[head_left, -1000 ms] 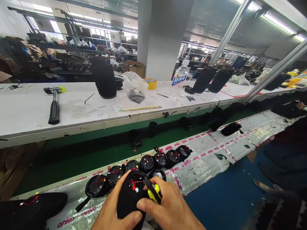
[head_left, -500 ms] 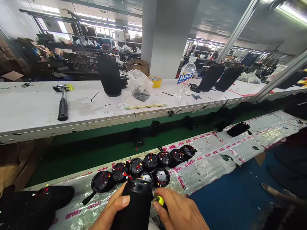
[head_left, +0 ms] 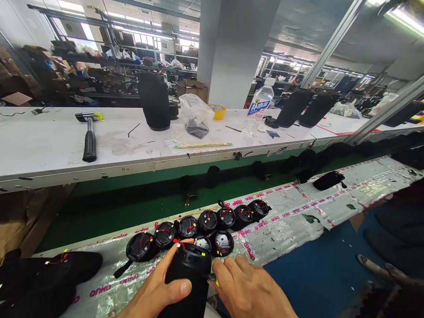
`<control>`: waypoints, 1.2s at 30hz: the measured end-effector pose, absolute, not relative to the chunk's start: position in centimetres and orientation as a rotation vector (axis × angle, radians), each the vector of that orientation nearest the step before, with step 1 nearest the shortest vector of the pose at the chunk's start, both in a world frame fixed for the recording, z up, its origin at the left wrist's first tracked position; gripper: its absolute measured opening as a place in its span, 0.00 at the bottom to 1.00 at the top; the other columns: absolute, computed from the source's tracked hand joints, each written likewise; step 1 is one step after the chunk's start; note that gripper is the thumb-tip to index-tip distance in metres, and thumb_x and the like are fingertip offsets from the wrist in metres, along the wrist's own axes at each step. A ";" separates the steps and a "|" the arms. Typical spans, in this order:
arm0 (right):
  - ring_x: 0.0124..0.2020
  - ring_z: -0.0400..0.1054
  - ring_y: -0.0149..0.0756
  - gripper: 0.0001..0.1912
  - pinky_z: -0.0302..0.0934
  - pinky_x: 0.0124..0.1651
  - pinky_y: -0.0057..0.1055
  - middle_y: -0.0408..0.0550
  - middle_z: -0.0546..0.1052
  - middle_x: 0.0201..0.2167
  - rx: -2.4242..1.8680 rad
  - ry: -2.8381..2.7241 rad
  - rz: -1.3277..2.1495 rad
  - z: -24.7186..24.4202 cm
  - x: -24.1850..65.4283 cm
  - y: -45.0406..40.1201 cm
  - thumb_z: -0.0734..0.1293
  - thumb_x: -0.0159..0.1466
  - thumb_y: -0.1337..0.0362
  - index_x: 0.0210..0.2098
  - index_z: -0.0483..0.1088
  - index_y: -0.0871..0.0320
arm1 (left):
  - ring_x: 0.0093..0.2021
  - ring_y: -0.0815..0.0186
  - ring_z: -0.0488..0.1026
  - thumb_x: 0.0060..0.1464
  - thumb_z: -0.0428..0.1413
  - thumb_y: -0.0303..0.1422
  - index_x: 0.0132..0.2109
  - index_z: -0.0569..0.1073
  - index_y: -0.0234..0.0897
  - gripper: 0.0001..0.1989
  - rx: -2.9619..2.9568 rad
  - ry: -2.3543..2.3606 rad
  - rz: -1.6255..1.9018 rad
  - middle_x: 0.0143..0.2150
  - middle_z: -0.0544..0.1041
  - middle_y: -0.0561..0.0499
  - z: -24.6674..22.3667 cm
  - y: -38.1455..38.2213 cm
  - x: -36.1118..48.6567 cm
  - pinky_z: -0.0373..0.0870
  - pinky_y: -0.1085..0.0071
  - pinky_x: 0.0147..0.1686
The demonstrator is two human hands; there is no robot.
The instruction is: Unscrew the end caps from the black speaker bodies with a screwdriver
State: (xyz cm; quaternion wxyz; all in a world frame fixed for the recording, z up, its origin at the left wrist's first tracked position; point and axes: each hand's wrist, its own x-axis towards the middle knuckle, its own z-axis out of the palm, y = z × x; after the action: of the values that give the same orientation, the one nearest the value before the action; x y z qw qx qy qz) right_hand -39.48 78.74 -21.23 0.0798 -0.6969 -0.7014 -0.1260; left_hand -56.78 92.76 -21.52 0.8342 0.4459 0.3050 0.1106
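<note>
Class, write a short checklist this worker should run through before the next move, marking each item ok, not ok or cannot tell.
1. Left hand supports the black cylinder: ok, the thumb lies along its side.
2. Right hand has the yellow tool in its grip: ok, a bit of yellow shows by the fingers.
3. Tool's tip touches the cylinder: cannot tell, too little of it shows.
4. Red wire is away from the left hand: not ok, it lies at the rim close to the fingers.
5. Hammer is clear of both hands: ok, it lies on the white table beyond.
</note>
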 end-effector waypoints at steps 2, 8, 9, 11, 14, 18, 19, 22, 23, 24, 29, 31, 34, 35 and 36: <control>0.23 0.70 0.41 0.09 0.51 0.19 0.37 0.41 0.71 0.26 -2.130 -2.097 -0.420 -21.1 -39.7 78.6 0.65 0.64 0.69 0.38 0.60 0.52 | 0.64 0.44 0.71 0.45 0.69 0.45 0.63 0.69 0.54 0.38 1.063 0.672 0.235 0.62 0.78 0.54 -21.3 92.8 -56.8 0.62 0.50 0.66; 0.19 0.67 0.38 0.12 0.48 0.17 0.36 0.41 0.70 0.23 -2.077 -2.223 -0.511 -20.7 -39.6 79.0 0.70 0.60 0.67 0.35 0.60 0.53 | 0.62 0.44 0.72 0.44 0.69 0.48 0.64 0.65 0.51 0.41 1.292 0.751 0.237 0.63 0.77 0.50 -21.2 92.9 -56.8 0.64 0.54 0.64; 0.18 0.66 0.38 0.13 0.47 0.17 0.37 0.40 0.70 0.22 -2.057 -2.232 -0.514 -20.7 -39.6 79.2 0.71 0.59 0.65 0.35 0.60 0.53 | 0.61 0.44 0.72 0.44 0.68 0.49 0.64 0.65 0.51 0.41 1.285 0.744 0.227 0.63 0.77 0.50 -21.3 92.9 -56.8 0.64 0.54 0.64; 0.18 0.67 0.38 0.15 0.47 0.17 0.37 0.40 0.71 0.22 -2.036 -2.249 -0.476 -20.8 -39.5 79.6 0.73 0.60 0.63 0.34 0.60 0.53 | 0.61 0.44 0.73 0.45 0.67 0.49 0.64 0.65 0.50 0.41 1.234 0.718 0.209 0.61 0.78 0.50 -21.6 93.1 -56.8 0.64 0.54 0.63; 0.20 0.71 0.38 0.10 0.51 0.20 0.36 0.40 0.74 0.24 -1.983 -2.154 -0.207 -21.0 -39.1 79.8 0.69 0.67 0.62 0.36 0.62 0.53 | 0.62 0.45 0.72 0.45 0.67 0.46 0.64 0.66 0.46 0.40 1.025 0.686 0.200 0.60 0.79 0.49 -22.8 93.1 -56.8 0.65 0.55 0.63; 0.30 0.77 0.35 0.06 0.61 0.31 0.31 0.39 0.79 0.33 -1.903 -1.751 0.164 -21.2 -38.0 79.1 0.55 0.76 0.63 0.47 0.62 0.53 | 0.57 0.43 0.76 0.43 0.65 0.49 0.69 0.59 0.44 0.48 0.714 0.686 0.166 0.59 0.79 0.43 -24.8 93.0 -56.9 0.73 0.54 0.52; 0.31 0.77 0.35 0.06 0.61 0.32 0.31 0.39 0.79 0.33 -1.927 -1.708 0.173 -21.2 -37.7 78.8 0.54 0.76 0.62 0.48 0.62 0.52 | 0.56 0.42 0.76 0.42 0.65 0.49 0.70 0.57 0.44 0.50 0.697 0.695 0.168 0.59 0.79 0.42 -25.2 93.0 -56.9 0.74 0.54 0.49; 0.32 0.77 0.38 0.03 0.61 0.31 0.33 0.39 0.79 0.33 -1.995 -1.778 0.142 -21.4 -37.4 78.4 0.58 0.74 0.63 0.47 0.62 0.51 | 0.58 0.41 0.75 0.42 0.66 0.47 0.71 0.55 0.45 0.51 0.696 0.696 0.203 0.60 0.78 0.41 -25.6 93.1 -56.7 0.74 0.53 0.50; 0.33 0.77 0.38 0.03 0.61 0.31 0.33 0.39 0.78 0.34 -2.004 -1.841 0.138 -21.4 -37.5 78.4 0.61 0.73 0.63 0.46 0.62 0.51 | 0.59 0.40 0.75 0.42 0.66 0.47 0.71 0.55 0.46 0.51 0.703 0.688 0.206 0.61 0.78 0.41 -25.5 93.1 -56.7 0.74 0.52 0.50; 0.33 0.77 0.39 0.04 0.61 0.31 0.33 0.39 0.78 0.34 -2.011 -1.906 0.126 -21.4 -37.6 78.5 0.63 0.71 0.64 0.45 0.63 0.51 | 0.60 0.39 0.73 0.42 0.66 0.47 0.71 0.55 0.46 0.52 0.716 0.677 0.202 0.62 0.77 0.41 -25.4 93.1 -56.6 0.74 0.51 0.50; 0.31 0.75 0.42 0.05 0.61 0.28 0.34 0.42 0.77 0.32 -2.039 -1.978 0.018 -21.2 -38.0 79.2 0.67 0.68 0.65 0.43 0.66 0.52 | 0.66 0.42 0.68 0.46 0.66 0.46 0.70 0.59 0.44 0.47 0.794 0.652 0.170 0.64 0.76 0.43 -24.3 93.2 -56.6 0.68 0.50 0.61; 0.35 0.77 0.41 0.10 0.65 0.33 0.33 0.43 0.79 0.37 -1.965 -1.865 0.085 -21.0 -38.1 79.2 0.66 0.69 0.64 0.50 0.66 0.53 | 0.68 0.45 0.66 0.47 0.67 0.45 0.69 0.62 0.44 0.44 0.855 0.660 0.180 0.65 0.75 0.45 -23.9 93.3 -56.6 0.60 0.52 0.68; 0.38 0.78 0.38 0.18 0.67 0.40 0.30 0.39 0.81 0.39 -2.016 -1.635 0.335 -20.5 -38.4 78.6 0.70 0.67 0.58 0.55 0.66 0.46 | 0.67 0.44 0.66 0.44 0.70 0.46 0.68 0.63 0.45 0.46 0.955 0.609 0.185 0.65 0.74 0.45 -23.6 93.5 -56.5 0.59 0.51 0.69; 0.37 0.78 0.38 0.19 0.67 0.39 0.29 0.37 0.80 0.37 -2.095 -1.550 0.425 -20.4 -38.5 78.3 0.73 0.65 0.55 0.54 0.68 0.42 | 0.66 0.43 0.68 0.43 0.70 0.47 0.68 0.62 0.47 0.47 0.981 0.569 0.178 0.64 0.75 0.45 -23.6 93.5 -56.3 0.61 0.50 0.67; 0.35 0.78 0.37 0.21 0.67 0.37 0.27 0.35 0.80 0.35 -2.185 -1.464 0.496 -20.3 -38.6 77.9 0.75 0.62 0.53 0.53 0.69 0.39 | 0.63 0.42 0.70 0.42 0.70 0.48 0.69 0.62 0.48 0.49 1.013 0.527 0.167 0.62 0.77 0.45 -23.7 93.5 -55.9 0.63 0.49 0.65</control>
State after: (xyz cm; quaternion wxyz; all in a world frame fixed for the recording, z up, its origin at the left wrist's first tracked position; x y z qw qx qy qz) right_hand -38.63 77.89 -20.31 0.2306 -0.7943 -0.5324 0.1803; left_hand -55.94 93.49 -23.73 0.8381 0.4789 0.2490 0.0790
